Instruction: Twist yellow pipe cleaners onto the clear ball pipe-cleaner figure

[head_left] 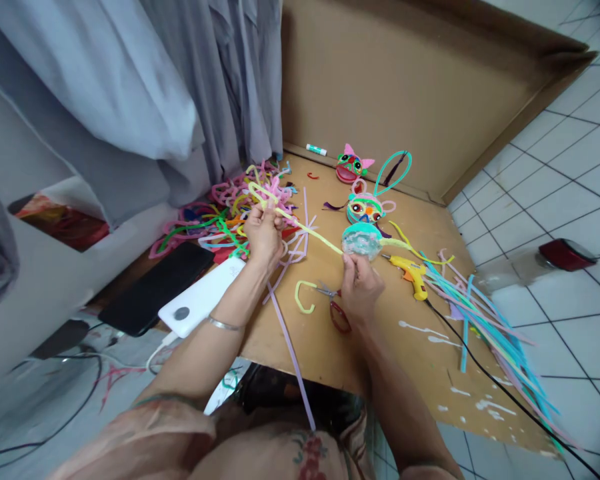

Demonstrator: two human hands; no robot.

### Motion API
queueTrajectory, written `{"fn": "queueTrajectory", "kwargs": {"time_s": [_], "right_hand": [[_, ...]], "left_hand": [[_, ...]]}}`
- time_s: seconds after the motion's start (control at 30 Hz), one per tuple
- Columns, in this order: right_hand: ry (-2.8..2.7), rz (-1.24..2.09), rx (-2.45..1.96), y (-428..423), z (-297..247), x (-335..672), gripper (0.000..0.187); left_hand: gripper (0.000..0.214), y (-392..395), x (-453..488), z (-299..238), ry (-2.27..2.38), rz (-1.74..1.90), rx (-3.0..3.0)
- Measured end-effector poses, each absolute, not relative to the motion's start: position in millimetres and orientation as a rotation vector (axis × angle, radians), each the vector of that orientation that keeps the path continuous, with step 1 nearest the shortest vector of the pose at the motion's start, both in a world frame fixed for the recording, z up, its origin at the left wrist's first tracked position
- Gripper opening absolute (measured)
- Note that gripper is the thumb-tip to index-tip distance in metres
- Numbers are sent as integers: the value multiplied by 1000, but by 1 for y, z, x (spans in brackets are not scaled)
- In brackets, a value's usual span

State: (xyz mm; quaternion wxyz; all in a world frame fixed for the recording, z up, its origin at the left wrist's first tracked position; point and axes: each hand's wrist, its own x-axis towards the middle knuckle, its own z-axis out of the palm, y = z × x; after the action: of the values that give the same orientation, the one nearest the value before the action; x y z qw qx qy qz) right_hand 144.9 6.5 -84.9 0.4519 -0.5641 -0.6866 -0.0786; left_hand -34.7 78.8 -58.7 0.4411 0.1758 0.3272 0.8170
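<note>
from my remote seat, going left to right: well left of the left hand lie a black phone (155,288) and a white power bank (200,297), side by side at the edge of the cardboard (380,353). just beyond and left of that hand sits a tangled pile (225,210) of coloured stems.

the left hand (264,235) is closed and raised off the board, its fingers pinched on a yellow stem (310,231) near the stem's far, looped end. the stem runs rightward, nearly straight, into the ball (361,241), a teal and clear fuzzy lump held just above the right hand (361,285). that hand is closed too, thumb and fingertips gripping the ball from below. i cannot tell how far the fingers reach behind it.

i judge the stem to be very light, soft on the outside with a wire core: it bends easily, keeps a bend, and its fuzz gives good grip. it is best pinched close to wherever a bend is wanted. the ball looks light and a little squashy, so i would hold it gently by its sides, not squeeze it.

just under the right hand lie a yellow hook (304,297) and red-handled scissors (336,308). right of it rests a yellow glue gun (411,272) with a black cord, and further right a spread of loose strands (480,313). beyond both hands sit two finished faces (365,208).
</note>
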Motion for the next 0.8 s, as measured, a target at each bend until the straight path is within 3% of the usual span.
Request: {"fn": "queueTrajectory", "kwargs": {"time_s": [0.33,0.8], "right_hand": [[-1863,-157,-1330,17,-92,153,31],[-910,268,-1112,28,-60,174,37]], "left_hand": [[25,85,-46,-64,813,2107,447],[31,84,-30,-74,931,2057,666]]}}
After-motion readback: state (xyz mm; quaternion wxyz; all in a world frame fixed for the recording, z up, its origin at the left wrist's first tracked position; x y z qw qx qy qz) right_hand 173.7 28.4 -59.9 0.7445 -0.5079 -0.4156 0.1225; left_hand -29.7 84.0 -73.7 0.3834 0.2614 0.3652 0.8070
